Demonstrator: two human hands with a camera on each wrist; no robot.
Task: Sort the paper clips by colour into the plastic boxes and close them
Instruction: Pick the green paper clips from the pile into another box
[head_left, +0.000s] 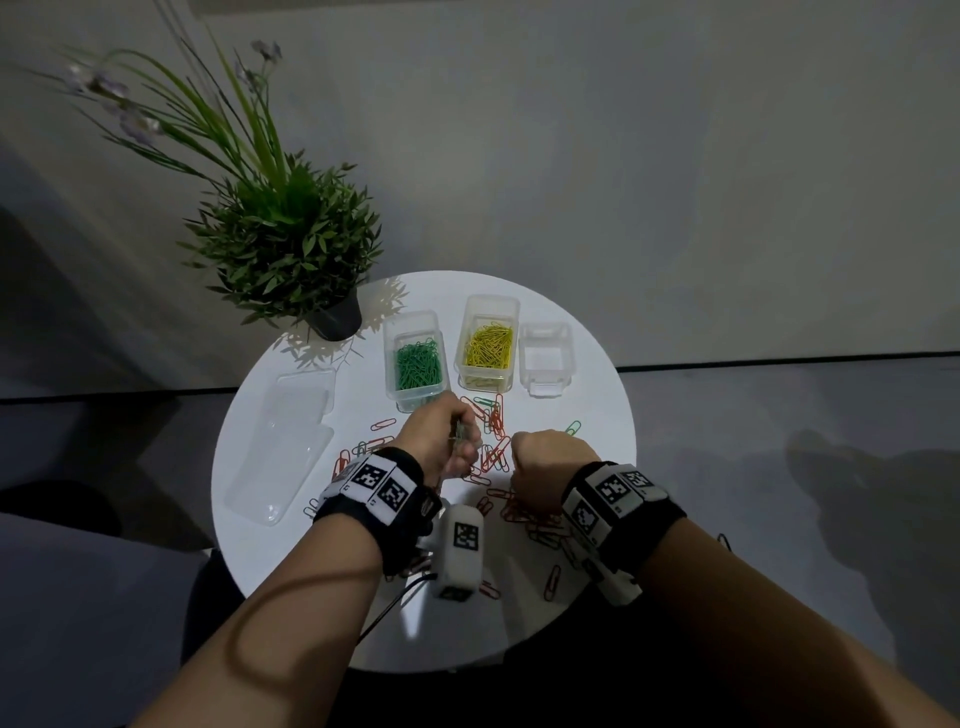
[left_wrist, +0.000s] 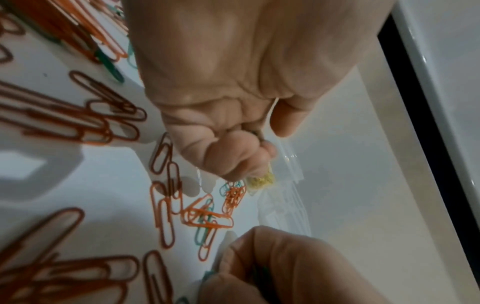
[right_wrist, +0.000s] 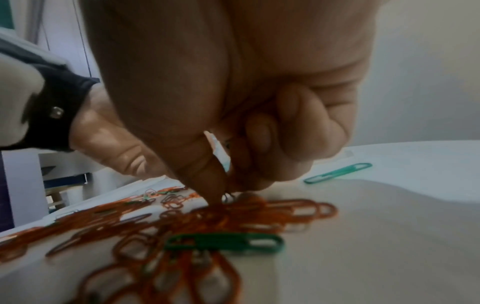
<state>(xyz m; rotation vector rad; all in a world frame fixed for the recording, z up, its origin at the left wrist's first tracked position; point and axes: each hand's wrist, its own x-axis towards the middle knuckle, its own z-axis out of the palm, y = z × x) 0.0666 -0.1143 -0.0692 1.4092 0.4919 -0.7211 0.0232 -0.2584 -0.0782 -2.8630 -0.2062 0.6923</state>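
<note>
Nearest the camera, the right hand (head_left: 540, 467) hangs fingers-down over the red paper clips (head_left: 496, 457) at the middle of the table (head_left: 597, 415), thumb and fingertips (right_wrist: 215, 185) drawn together and touching the heap; whether a clip is actually pinched cannot be told. One green clip (right_wrist: 223, 242) lies flat on the heap just short of those fingertips, long axis crosswise to them; another green clip (right_wrist: 337, 173) lies apart toward the right edge. The left hand (head_left: 441, 441) is curled round a few clips, apparently green, just short of the green box (head_left: 418, 361) toward the far edge. The yellow box (head_left: 488, 343) stands beside it, then an empty box (head_left: 545, 358). Judgement: the right hand is nearer the loose green clips. A potted plant (head_left: 291, 244) occupies the far left edge.
</note>
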